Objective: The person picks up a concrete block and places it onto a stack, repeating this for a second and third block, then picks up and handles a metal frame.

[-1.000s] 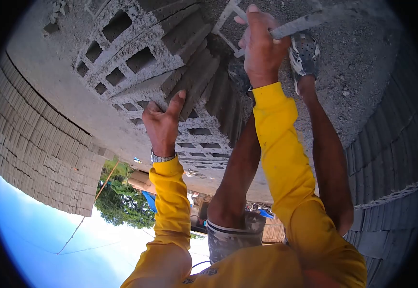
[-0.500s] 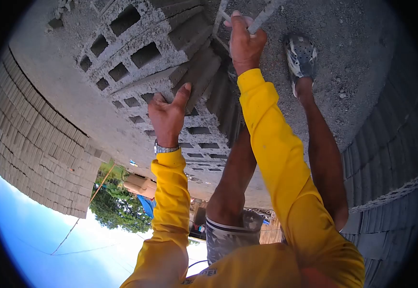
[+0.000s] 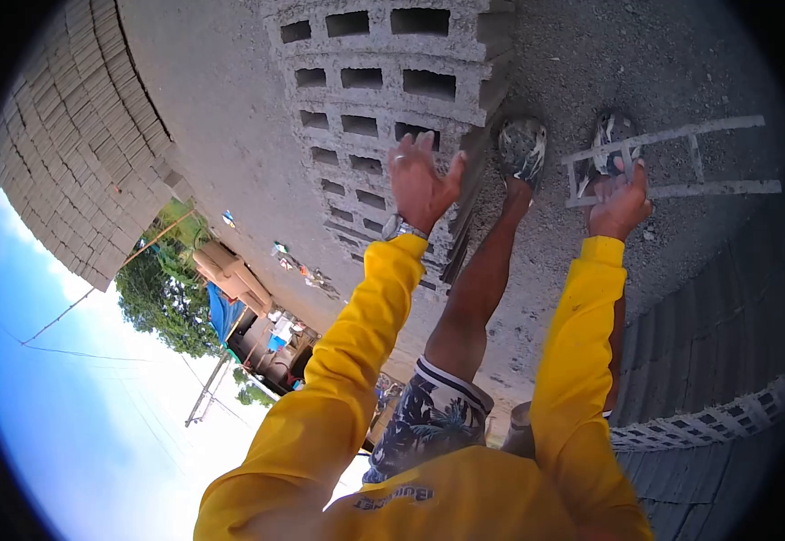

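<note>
Grey hollow concrete blocks [image 3: 382, 79] form a row on my left, their rectangular holes facing the camera. My left hand [image 3: 419, 185], with a wristwatch above it, is over the faces of these blocks, thumb apart and fingers stretched towards one of the holes. My right hand [image 3: 620, 200] is wrapped round a crossbar at the near end of a pale, ladder-shaped frame [image 3: 697, 155]. Two long rails and several short crossbars make up this frame, which extends to the right over the gritty ground, in front of one of my shoes.
My clog shoes [image 3: 522, 149] stand on gravelly ground [image 3: 582, 63] beside the row. Tall stacks of blocks rise at far left [image 3: 77, 153] and lower right [image 3: 717, 334]. Farther off are a brown sofa [image 3: 230, 278], a blue tarp [image 3: 223, 311] and trees [image 3: 154, 302].
My left hand has come away from the tilted block it rested on and sits farther along the row. My right hand has swung the ladder-shaped frame rightward, and the view has turned.
</note>
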Available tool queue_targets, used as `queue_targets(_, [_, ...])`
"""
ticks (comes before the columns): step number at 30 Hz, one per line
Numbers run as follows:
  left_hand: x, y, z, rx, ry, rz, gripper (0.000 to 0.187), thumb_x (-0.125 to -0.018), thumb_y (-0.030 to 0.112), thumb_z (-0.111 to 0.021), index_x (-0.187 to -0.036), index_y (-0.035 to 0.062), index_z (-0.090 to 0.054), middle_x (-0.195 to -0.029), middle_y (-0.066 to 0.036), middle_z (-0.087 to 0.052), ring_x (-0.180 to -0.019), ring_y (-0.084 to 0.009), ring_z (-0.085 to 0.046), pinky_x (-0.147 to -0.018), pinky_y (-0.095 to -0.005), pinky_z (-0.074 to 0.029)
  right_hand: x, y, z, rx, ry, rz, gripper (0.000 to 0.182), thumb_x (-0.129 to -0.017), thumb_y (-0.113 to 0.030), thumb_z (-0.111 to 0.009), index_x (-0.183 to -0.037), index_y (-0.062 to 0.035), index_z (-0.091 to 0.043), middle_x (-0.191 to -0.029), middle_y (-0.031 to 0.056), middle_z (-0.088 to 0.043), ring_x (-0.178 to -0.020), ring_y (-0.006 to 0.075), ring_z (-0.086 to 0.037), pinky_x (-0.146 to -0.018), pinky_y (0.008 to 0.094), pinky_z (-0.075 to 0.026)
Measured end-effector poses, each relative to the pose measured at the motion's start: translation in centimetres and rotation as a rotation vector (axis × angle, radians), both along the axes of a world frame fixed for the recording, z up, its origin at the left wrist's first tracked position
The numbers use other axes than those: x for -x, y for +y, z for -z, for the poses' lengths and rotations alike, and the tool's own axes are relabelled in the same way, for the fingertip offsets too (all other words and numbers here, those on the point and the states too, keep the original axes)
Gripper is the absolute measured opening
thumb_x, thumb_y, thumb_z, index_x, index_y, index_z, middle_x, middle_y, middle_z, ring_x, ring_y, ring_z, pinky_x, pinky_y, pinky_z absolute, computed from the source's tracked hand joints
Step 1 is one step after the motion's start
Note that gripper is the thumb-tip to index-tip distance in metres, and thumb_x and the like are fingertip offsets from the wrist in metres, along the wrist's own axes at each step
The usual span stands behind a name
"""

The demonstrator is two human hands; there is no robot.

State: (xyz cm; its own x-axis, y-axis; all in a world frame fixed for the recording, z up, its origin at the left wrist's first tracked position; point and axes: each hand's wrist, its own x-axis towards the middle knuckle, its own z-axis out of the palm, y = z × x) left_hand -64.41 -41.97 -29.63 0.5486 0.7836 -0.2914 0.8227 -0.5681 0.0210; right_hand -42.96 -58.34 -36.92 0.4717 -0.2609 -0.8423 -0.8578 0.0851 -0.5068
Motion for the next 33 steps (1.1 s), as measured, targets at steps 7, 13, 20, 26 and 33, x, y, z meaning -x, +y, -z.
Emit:
queue_targets(7, [-0.7,-0.4,5.6,0.055,0.028,-0.344,0.058,-0.072,0.049,-0.076,-0.083,-0.0077,-0.068,-0.096,-0.031,-0.066,-0.108,-0.0463,-0.056,-0.103,-0.0487,-0.038,1.4,-0.2,-2.2,-0.007,-0.064,-0.162,0.041,-0.097,-0.030,-0.058,-0.097,0.0100,-0.065,-0.056,-0.0020,-0.042,-0.044,0.0058,-0.029,-0.044,0.0249,-0.024])
queue_targets(13, [0.7,0.5,5.6,0.162,-0.089,-0.379,0.054,-0.066,0.047,-0.080,-0.068,-0.0042,-0.066,-0.078,-0.026,-0.066,-0.091,-0.0441,-0.060,-0.088,-0.0495,-0.043,5.8,2.0,-0.2,-0.117,-0.040,-0.187,0.039,-0.096,-0.030,-0.059,-0.096,0.0079,-0.068,-0.064,0.0027,-0.057,-0.047,0.0095,-0.039,-0.046,0.0272,-0.034])
queue_targets(20, [2.5,3.6,-1.0,0.475,-0.311,-0.472,0.055,-0.071,0.038,-0.085,-0.061,-0.0066,-0.055,-0.060,-0.011,-0.059,-0.054,-0.0163,-0.050,-0.054,-0.0325,-0.044,9.4,3.5,3.1,-0.231,-0.341,-0.251,0.034,-0.093,-0.028,-0.063,-0.088,0.0049,-0.070,-0.074,0.0069,-0.069,-0.053,0.0081,-0.050,-0.049,0.0267,-0.039])
queue_targets(26, [1.4,3.0,-1.6,0.468,-0.329,-0.505,0.053,-0.073,0.028,-0.088,-0.056,0.0091,-0.041,-0.061,0.003,-0.048,-0.056,-0.0067,-0.037,-0.049,-0.0237,-0.031,8.2,4.6,1.5,-0.326,-0.400,-0.070,0.033,-0.097,-0.024,-0.058,-0.096,0.0071,-0.067,-0.059,0.0003,-0.052,-0.047,0.0079,-0.044,-0.046,0.0260,-0.039])
queue_targets(33, [0.9,2.7,-2.0,0.456,-0.289,-0.515,0.049,-0.072,0.028,-0.088,-0.057,0.0060,-0.048,-0.063,0.001,-0.051,-0.057,-0.0069,-0.038,-0.050,-0.0245,-0.032,12.2,9.2,6.6,-0.177,-0.439,-0.035,0.028,-0.092,-0.026,-0.063,-0.091,0.0013,-0.069,-0.071,0.0076,-0.067,-0.049,0.0093,-0.050,-0.047,0.0262,-0.042])
